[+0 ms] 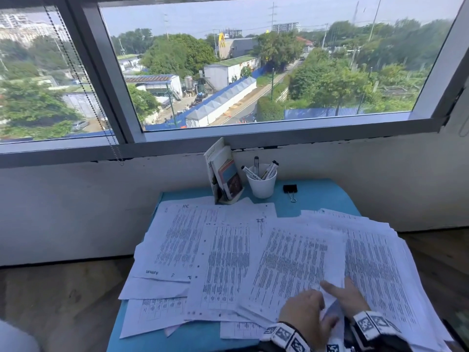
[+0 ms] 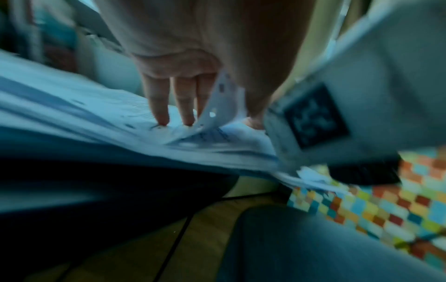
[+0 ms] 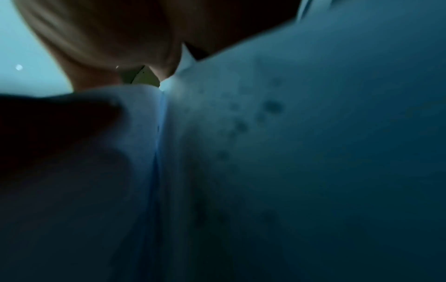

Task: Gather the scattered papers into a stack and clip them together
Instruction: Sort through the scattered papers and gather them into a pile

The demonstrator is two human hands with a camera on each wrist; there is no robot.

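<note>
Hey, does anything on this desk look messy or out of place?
Yes. The papers lie fanned out at mixed angles across the blue table, some overhanging its edges. The binder clip sits unused beside the white cup.

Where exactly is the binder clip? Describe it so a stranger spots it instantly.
Start at the blue table under the window. At its far edge stands a white cup of markers; the binder clip lies just right of it, beyond the papers. It is the only small black thing with wire handles.

matt paper sheets (image 1: 228,262), wood floor (image 1: 63,301)
</note>
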